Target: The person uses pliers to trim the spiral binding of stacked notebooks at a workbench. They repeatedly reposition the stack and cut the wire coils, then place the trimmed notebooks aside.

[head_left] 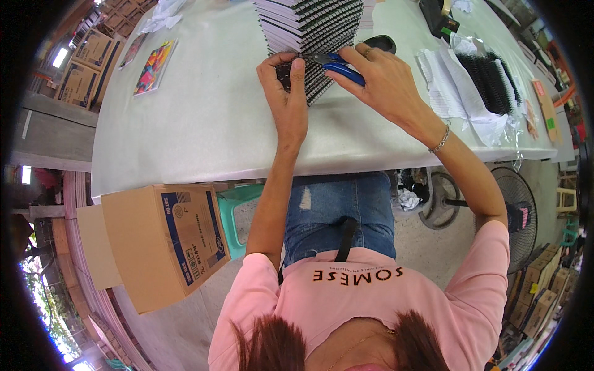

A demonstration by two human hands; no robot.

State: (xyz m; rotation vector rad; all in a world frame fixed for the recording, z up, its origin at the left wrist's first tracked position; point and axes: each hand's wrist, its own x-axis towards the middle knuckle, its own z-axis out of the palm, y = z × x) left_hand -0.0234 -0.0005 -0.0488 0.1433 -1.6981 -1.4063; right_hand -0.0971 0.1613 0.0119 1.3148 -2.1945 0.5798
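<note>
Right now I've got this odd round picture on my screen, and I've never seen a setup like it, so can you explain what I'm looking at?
There's no machine here, just a person's two bare hands. The one picture comes from a wide fisheye camera worn on the head, looking down, so edges bend.

The right hand holds blue-handled pliers. The left hand touches the near end of a stack of coil-bound books; how firmly it grips, I can't tell.

On the white table there's also a colourful booklet to the left and a bundle of black coils to the right.
</note>
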